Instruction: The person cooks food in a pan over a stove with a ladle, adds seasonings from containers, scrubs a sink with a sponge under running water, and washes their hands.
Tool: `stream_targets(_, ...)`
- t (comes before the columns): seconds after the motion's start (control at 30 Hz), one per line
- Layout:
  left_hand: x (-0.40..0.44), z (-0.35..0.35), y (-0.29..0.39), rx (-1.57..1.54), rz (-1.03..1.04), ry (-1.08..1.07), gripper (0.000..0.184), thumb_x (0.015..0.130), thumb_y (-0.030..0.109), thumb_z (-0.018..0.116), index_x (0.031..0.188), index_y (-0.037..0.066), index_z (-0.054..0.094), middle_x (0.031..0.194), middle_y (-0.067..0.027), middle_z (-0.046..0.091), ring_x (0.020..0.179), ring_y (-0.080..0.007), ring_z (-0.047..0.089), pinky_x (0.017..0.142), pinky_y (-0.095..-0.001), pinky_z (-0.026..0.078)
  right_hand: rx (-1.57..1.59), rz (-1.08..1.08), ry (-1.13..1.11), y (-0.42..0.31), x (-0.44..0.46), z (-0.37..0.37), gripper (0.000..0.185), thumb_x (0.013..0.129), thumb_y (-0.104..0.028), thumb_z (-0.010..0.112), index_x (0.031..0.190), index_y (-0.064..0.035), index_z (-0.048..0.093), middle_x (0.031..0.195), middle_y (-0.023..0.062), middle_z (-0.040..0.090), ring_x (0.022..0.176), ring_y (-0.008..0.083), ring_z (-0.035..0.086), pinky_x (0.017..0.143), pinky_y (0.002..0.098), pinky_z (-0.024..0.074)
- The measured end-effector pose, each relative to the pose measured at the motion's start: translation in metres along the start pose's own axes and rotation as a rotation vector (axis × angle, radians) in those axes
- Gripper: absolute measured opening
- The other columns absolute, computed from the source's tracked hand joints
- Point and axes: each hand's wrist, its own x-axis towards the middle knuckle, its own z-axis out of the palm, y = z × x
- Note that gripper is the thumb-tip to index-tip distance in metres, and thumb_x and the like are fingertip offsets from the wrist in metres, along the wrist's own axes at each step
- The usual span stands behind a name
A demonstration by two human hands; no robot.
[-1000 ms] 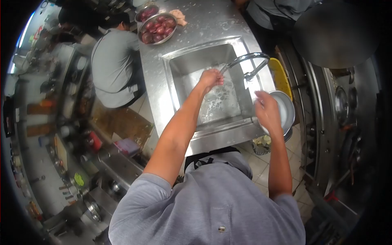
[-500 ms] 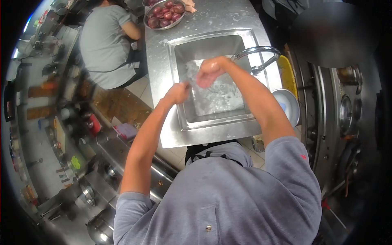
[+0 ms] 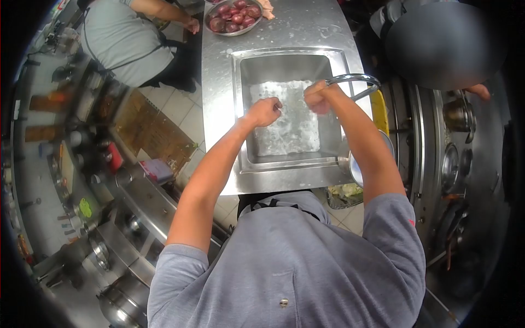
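My left hand (image 3: 266, 112) is over the left part of the steel sink (image 3: 290, 159), its fingers curled in with nothing seen in them. Close to the sink's right wall, my right hand (image 3: 318, 98) is closed and slightly blurred under the spout of the curved faucet (image 3: 358, 78). No object shows in it. The two hands are apart. Foamy water covers the sink's bottom. Beyond my right forearm stands a metal pot (image 3: 356, 170), partly hidden by that arm.
A metal bowl of red onions (image 3: 232, 22) sits at the counter's (image 3: 298, 24) far end. A yellow container (image 3: 379, 112) stands right of the counter, above a bag of vegetable scraps (image 3: 345, 191). A co-worker (image 3: 128, 41) bends at the left; another person's hand (image 3: 479, 91) shows at the right.
My right hand went from the pot into the sink, then rightward under the faucet, and closed. My left hand left the spout and is now inside the sink's left side. The left co-worker's arm moved.
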Motion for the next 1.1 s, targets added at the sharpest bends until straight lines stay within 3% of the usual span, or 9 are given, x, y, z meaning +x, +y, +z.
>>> stream_targets(0.1, -0.01, -0.01, -0.021, -0.032, -0.055, -0.025, 0.036, 0.089, 0.021, 0.065, 0.12, 0.002, 0.066, 0.11, -0.017, 0.072, 0.105, -0.0298, 0.069, 0.093, -0.0385, 0.053, -0.447, -0.267, -0.34, -0.024, 0.021, 0.001, 0.033, 0.092, -0.018, 0.049, 0.091, 0.0031, 0.074, 0.096, 0.0235, 0.073, 0.098, 0.0263, 0.072, 0.08, 0.0413, 0.0579)
stream_targets(0.17, -0.017, -0.017, -0.037, -0.075, -0.118, 0.027, 0.036, 0.088, 0.021, 0.067, 0.119, 0.001, 0.067, 0.108, -0.0167, 0.072, 0.103, -0.0273, 0.068, 0.092, -0.0366, 0.053, 0.929, -0.473, -0.305, -0.02, 0.042, 0.02, 0.035, 0.097, -0.021, 0.05, 0.108, 0.0042, 0.072, 0.111, 0.0256, 0.07, 0.111, 0.027, 0.068, 0.092, 0.0386, 0.0554)
stream_targets(0.27, -0.026, -0.029, -0.054, -0.123, -0.153, 0.105, 0.035, 0.088, 0.021, 0.068, 0.116, 0.001, 0.068, 0.106, -0.0145, 0.072, 0.1, -0.025, 0.069, 0.09, -0.0354, 0.053, 1.226, -0.461, -0.026, -0.027, 0.077, 0.028, 0.043, 0.1, -0.02, 0.051, 0.132, 0.0074, 0.058, 0.132, 0.0261, 0.061, 0.125, 0.0303, 0.059, 0.104, 0.0384, 0.0496)
stream_targets(0.4, -0.037, -0.042, -0.058, -0.167, -0.218, 0.194, 0.034, 0.088, 0.021, 0.068, 0.115, 0.001, 0.068, 0.106, -0.013, 0.072, 0.098, -0.0243, 0.069, 0.089, -0.0346, 0.053, 0.409, -0.209, 0.354, -0.034, 0.085, 0.017, 0.038, 0.098, -0.017, 0.051, 0.126, 0.0057, 0.061, 0.125, 0.0209, 0.065, 0.119, 0.033, 0.063, 0.104, 0.0397, 0.0504)
stream_targets(0.57, -0.045, -0.041, -0.058, -0.129, -0.24, 0.141, 0.033, 0.088, 0.019, 0.066, 0.116, 0.0, 0.067, 0.106, -0.0135, 0.072, 0.098, -0.0246, 0.069, 0.088, -0.0353, 0.053, 1.785, -0.399, 0.112, -0.039, 0.092, 0.034, 0.045, 0.097, -0.014, 0.051, 0.137, 0.0071, 0.05, 0.126, 0.0237, 0.061, 0.12, 0.0379, 0.06, 0.103, 0.0442, 0.0501)
stream_targets(0.7, -0.048, -0.032, -0.064, -0.023, -0.195, 0.106, 0.035, 0.089, 0.022, 0.066, 0.117, 0.001, 0.066, 0.107, -0.0169, 0.073, 0.102, -0.0301, 0.07, 0.09, -0.0385, 0.055, 1.628, -0.294, -0.347, -0.049, 0.062, 0.024, 0.043, 0.097, -0.01, 0.048, 0.136, 0.0084, 0.05, 0.121, 0.0233, 0.065, 0.117, 0.0366, 0.063, 0.102, 0.043, 0.0516)
stream_targets(0.8, -0.053, -0.03, -0.062, -0.003, -0.182, 0.099, 0.034, 0.089, 0.018, 0.065, 0.117, -0.001, 0.066, 0.108, -0.0167, 0.072, 0.102, -0.0279, 0.07, 0.092, -0.0372, 0.054, 1.688, -0.191, 0.245, -0.047, 0.053, 0.024, 0.054, 0.1, -0.006, 0.035, 0.147, 0.0172, 0.028, 0.155, 0.0329, 0.031, 0.144, 0.0432, 0.037, 0.121, 0.0473, 0.0338)
stream_targets(1.0, -0.055, -0.033, -0.064, -0.042, -0.193, 0.097, 0.032, 0.089, 0.014, 0.064, 0.117, -0.001, 0.066, 0.108, -0.0157, 0.073, 0.101, -0.026, 0.07, 0.092, -0.0355, 0.055, 1.136, -0.362, -0.553, -0.035, 0.049, 0.024, 0.047, 0.099, -0.002, 0.035, 0.141, 0.0162, 0.041, 0.142, 0.032, 0.05, 0.133, 0.0418, 0.052, 0.115, 0.0471, 0.0423)
stream_targets(1.1, -0.052, -0.031, -0.069, -0.035, -0.169, 0.097, 0.031, 0.089, 0.014, 0.065, 0.116, -0.001, 0.066, 0.107, -0.015, 0.073, 0.101, -0.0255, 0.071, 0.091, -0.0353, 0.055, 1.604, -0.342, 0.198, -0.048, 0.07, 0.036, 0.041, 0.099, -0.003, 0.041, 0.135, 0.0149, 0.05, 0.133, 0.0309, 0.058, 0.125, 0.0407, 0.059, 0.111, 0.0476, 0.047)
